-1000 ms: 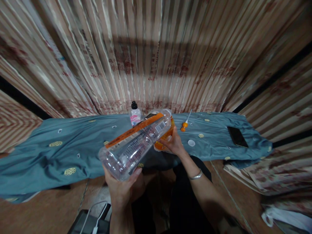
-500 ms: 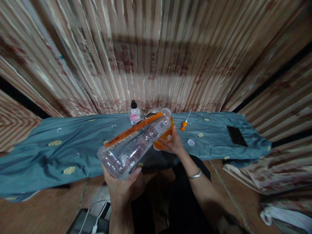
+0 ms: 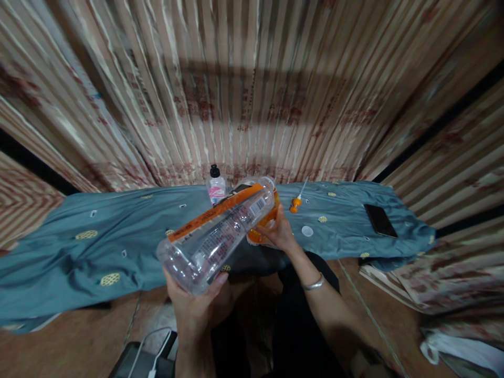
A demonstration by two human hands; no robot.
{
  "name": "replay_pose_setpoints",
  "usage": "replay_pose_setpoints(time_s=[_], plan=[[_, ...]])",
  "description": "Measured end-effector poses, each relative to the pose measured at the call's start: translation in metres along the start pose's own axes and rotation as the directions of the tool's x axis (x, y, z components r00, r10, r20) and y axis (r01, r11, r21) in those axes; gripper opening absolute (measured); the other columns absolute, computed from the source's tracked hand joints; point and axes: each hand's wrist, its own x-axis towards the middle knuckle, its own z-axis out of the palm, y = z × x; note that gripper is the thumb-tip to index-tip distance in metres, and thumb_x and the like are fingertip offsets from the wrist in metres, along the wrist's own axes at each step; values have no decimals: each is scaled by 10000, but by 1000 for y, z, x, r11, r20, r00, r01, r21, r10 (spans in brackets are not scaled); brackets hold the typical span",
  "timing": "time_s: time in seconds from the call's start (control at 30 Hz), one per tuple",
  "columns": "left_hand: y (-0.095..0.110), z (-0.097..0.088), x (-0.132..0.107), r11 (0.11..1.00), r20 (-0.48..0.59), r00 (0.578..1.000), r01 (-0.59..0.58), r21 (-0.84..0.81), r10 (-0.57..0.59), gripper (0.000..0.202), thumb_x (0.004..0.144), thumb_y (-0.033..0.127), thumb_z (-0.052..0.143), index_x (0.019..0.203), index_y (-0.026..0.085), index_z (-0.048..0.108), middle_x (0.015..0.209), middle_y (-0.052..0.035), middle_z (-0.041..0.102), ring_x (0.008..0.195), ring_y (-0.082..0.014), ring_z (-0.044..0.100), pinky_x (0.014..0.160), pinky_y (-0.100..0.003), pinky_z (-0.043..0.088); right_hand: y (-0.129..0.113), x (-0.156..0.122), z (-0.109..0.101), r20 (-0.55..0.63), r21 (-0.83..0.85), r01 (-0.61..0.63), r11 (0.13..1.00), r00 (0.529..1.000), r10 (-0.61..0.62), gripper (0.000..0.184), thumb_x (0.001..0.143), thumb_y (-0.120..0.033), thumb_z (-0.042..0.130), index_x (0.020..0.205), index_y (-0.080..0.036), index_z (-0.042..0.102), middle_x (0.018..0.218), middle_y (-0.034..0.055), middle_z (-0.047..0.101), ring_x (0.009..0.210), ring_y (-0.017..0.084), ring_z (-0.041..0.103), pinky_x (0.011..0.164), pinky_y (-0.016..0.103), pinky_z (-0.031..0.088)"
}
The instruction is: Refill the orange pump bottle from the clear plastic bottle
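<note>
My left hand (image 3: 192, 307) is closed around the base of a large clear plastic bottle (image 3: 214, 247) with an orange-edged label. The bottle is tilted, its neck up and to the right, over an orange bottle (image 3: 258, 237). My right hand (image 3: 281, 231) grips that orange bottle from the right. The clear bottle hides most of the orange one, and whether their mouths touch I cannot tell. Right of my right hand lie an orange pump top (image 3: 295, 203) with a pale tube and a small white disc (image 3: 307, 231).
A small clear bottle (image 3: 217, 190) with a black cap and pink label stands behind the clear bottle. A dark phone (image 3: 380, 220) lies at the right on the teal cloth (image 3: 137, 220). Patterned curtains (image 3: 252, 105) hang behind. Below left is a dark device (image 3: 134, 362) with a white cable.
The view has shifted slightly. Both hands keep their grips, and the clear bottle stays tilted over the orange one with hardly any movement.
</note>
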Motion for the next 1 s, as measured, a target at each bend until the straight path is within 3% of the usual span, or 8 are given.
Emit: replay_pose_setpoints(time_s=[0.23, 0.43, 0.67, 0.87, 1.0], plan=[[2, 2, 0, 1000, 3, 1000, 6, -13, -6, 961, 359, 307, 1043, 1235, 230, 658, 1066, -31, 735, 859, -229, 740, 882, -378, 611, -4, -1, -1, -10, -2, 20, 1000, 1000, -20, 904, 660, -441, 932, 1417, -197, 502, 1255, 129, 757, 1171, 350, 737, 1004, 501, 614], [5, 6, -1, 999, -28, 1000, 12, -49, -13, 931, 333, 275, 1038, 1175, 230, 645, 1057, -32, 745, 825, -217, 749, 752, -309, 612, -2, 0, 0, -15, -1, 13, 1000, 1000, -13, 933, 650, -447, 939, 1425, -197, 486, 1277, 129, 752, 1171, 350, 740, 1014, 513, 610], [6, 7, -2, 1000, 19, 1000, -13, -3, 13, 1015, 387, 365, 1050, 1292, 213, 615, 1128, -81, 747, 951, -276, 763, 904, -409, 626, 1, 0, 0, -9, -42, 12, 999, 1000, -12, 896, 668, -427, 929, 1415, -202, 489, 1223, 114, 760, 1132, 348, 754, 958, 500, 632], [3, 5, -1, 998, 18, 999, -46, 45, 46, 1026, 380, 372, 1054, 1297, 248, 610, 1164, -64, 742, 987, -276, 766, 875, -398, 647, -2, 0, -1, -11, -17, 9, 1000, 1000, -9, 876, 662, -447, 924, 1392, -203, 505, 1255, 124, 760, 1146, 349, 747, 992, 519, 618], [7, 7, -1, 1000, 5, 1000, -9, 1, 9, 977, 357, 319, 1047, 1237, 245, 629, 1128, -56, 748, 937, -276, 771, 829, -384, 646, -2, 0, -1, -14, -18, 1, 1000, 1000, -1, 920, 649, -487, 928, 1412, -197, 502, 1277, 139, 757, 1167, 366, 744, 1013, 535, 612]])
